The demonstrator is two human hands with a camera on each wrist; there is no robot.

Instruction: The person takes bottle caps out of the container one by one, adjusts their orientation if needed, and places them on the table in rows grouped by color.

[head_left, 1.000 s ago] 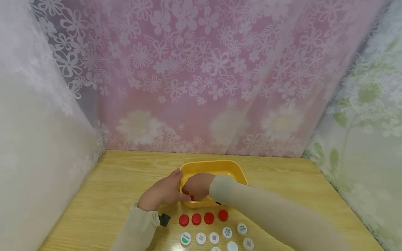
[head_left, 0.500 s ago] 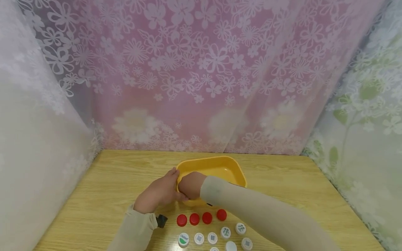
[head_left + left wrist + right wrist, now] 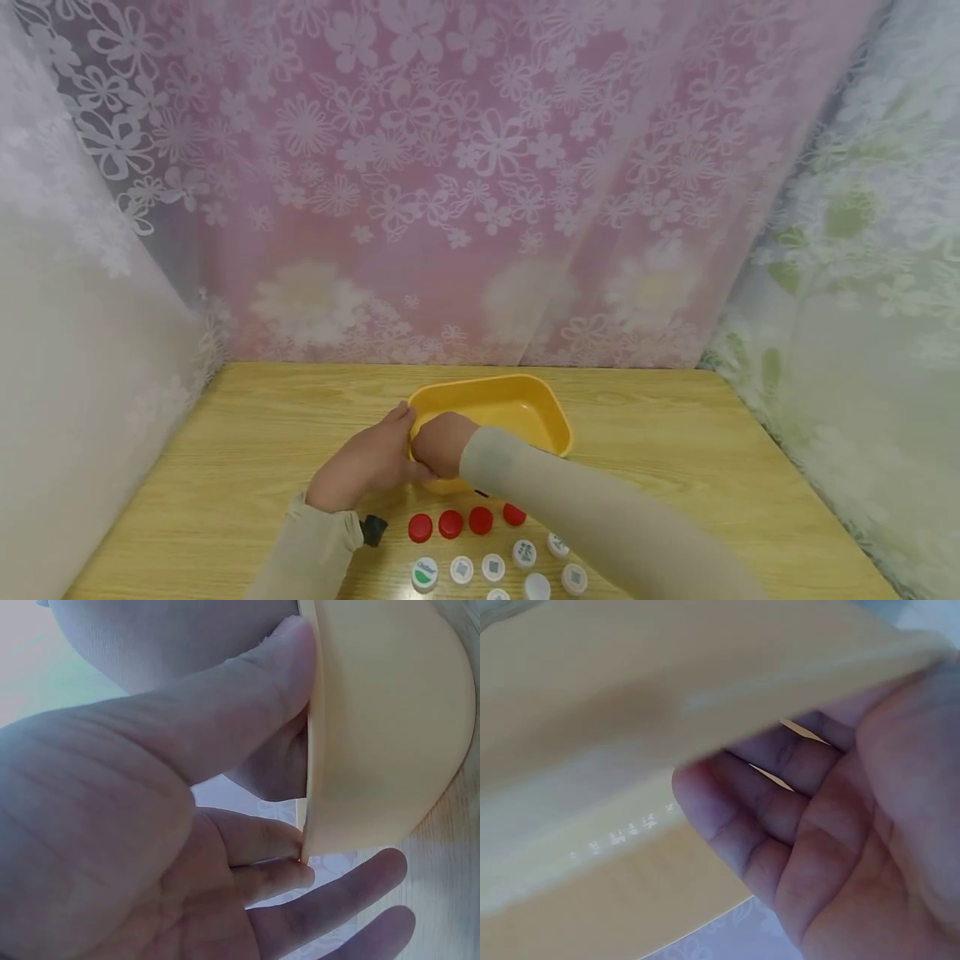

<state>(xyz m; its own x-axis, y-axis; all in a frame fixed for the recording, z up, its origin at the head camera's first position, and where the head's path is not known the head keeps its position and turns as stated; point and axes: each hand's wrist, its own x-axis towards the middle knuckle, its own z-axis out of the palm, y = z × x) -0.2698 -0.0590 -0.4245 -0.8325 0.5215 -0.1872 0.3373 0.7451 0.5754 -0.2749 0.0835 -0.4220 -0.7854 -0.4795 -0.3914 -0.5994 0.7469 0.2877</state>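
A yellow plastic basin (image 3: 491, 390) stands on the wooden table. My left hand (image 3: 372, 457) holds its left front corner by the rim, thumb in front and fingers along the left side. In the left wrist view, the thumb tip and two fingertips touch the rim, while the other fingers stretch out beside it. Inside the basin's left end is my right hand (image 3: 442, 443). The right wrist view has its fingers (image 3: 772, 817) bent, with the tips partly hidden behind the basin wall; I cannot tell whether they hold anything.
In front of the basin lies a row of several red bottle caps (image 3: 451, 524). Several white caps (image 3: 493, 567) with printed tops lie nearer the front edge, among them one with a green mark (image 3: 424, 574). My right forearm (image 3: 585, 492) partly covers some. Flowered curtains (image 3: 465, 208) surround the table.
The head view has shifted, so the scene sits farther left. My right hand has moved slightly toward the basin's left wall, and the red object seen beside its fingers earlier is now hidden.
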